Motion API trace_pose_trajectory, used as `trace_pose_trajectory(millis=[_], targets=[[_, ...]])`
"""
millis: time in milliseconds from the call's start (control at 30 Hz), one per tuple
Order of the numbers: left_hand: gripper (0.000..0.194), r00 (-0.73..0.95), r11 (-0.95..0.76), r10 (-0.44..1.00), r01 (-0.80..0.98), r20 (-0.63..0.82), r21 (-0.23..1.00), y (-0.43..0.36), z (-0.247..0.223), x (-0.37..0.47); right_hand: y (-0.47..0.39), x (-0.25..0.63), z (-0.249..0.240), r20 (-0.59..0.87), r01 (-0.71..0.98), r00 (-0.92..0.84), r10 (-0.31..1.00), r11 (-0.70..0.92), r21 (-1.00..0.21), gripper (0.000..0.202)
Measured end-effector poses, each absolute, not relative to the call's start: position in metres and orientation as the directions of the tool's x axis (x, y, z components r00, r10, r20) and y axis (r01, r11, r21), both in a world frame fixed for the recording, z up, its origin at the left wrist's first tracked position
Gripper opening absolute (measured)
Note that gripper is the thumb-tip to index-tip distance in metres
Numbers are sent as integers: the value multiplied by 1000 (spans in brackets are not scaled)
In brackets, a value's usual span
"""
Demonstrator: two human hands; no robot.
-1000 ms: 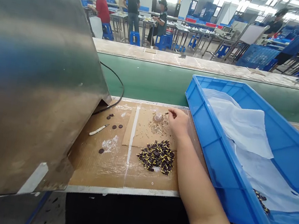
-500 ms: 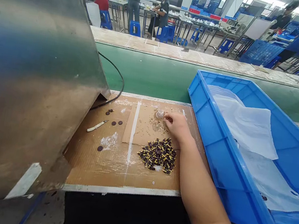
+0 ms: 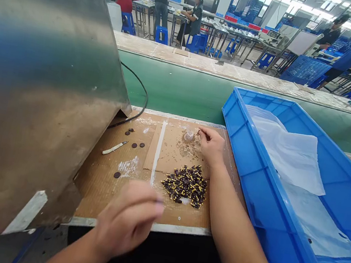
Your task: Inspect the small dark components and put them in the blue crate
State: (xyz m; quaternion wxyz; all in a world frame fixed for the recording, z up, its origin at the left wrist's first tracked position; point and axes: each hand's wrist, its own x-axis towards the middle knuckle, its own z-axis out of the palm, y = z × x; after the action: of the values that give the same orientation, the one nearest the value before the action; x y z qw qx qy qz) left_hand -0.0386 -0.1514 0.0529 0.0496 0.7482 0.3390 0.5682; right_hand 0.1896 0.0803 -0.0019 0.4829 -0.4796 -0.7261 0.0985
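Observation:
My right hand [image 3: 211, 145] is over the cardboard sheet [image 3: 166, 157], thumb and finger pinched on a small dark piece [image 3: 198, 132] whose kind I cannot make out. Just left of those fingertips stands a small clear round piece [image 3: 189, 135], with a dark wet-looking stain around it. Nearer to me lies a heap of small dark brown parts with yellow tips [image 3: 185, 184]. My left hand [image 3: 129, 216] is above the table's front edge, left of the heap. Its fingers look curled but are smeared by motion, so what they hold, if anything, does not show.
A white-handled knife [image 3: 114, 148] and several dark discs [image 3: 117, 175] lie at the left. A metal housing [image 3: 43, 96] with a black cable [image 3: 144, 88] borders that side. On the right stands a blue crate [image 3: 243, 147] with white sheets [image 3: 295, 156]. People work beyond the green belt [image 3: 176, 84].
My left hand has come into view from below. My right hand has shifted slightly right, away from the clear piece, and a small dark piece now shows at its fingertips. The view has tilted slightly.

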Motion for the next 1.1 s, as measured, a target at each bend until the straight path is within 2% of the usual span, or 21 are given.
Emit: trace_pose_trajectory(millis=[33,100,200,300,433,767,967,1100], targets=[[31,103,-774,552,432,827,463,-131,53,-33,81,187,-3,603,589,-76,794,524,-616,23],[29,-42,-763,538,400,842,508,-88,53,-21,81,182,-3,604,569,-83,793,535,-624,22],[17,-181,-674,630,355,755,648,-38,45,-9,82,178,-3,619,563,-130,775,571,-597,19],[11,-248,-579,700,352,669,736,-15,25,-7,85,178,-3,612,570,-176,771,587,-575,18],[10,-254,-488,765,372,592,790,-15,5,-9,88,178,-3,597,579,-211,774,591,-561,19],[11,-283,-433,808,311,517,846,-18,7,-8,89,176,-4,581,583,-247,776,598,-550,19],[21,-306,-350,883,77,356,934,-14,6,-6,89,173,-5,585,583,-207,784,579,-570,17],[26,-311,-242,932,-144,188,960,-9,2,-5,80,172,0,592,558,-99,800,537,-633,20]])
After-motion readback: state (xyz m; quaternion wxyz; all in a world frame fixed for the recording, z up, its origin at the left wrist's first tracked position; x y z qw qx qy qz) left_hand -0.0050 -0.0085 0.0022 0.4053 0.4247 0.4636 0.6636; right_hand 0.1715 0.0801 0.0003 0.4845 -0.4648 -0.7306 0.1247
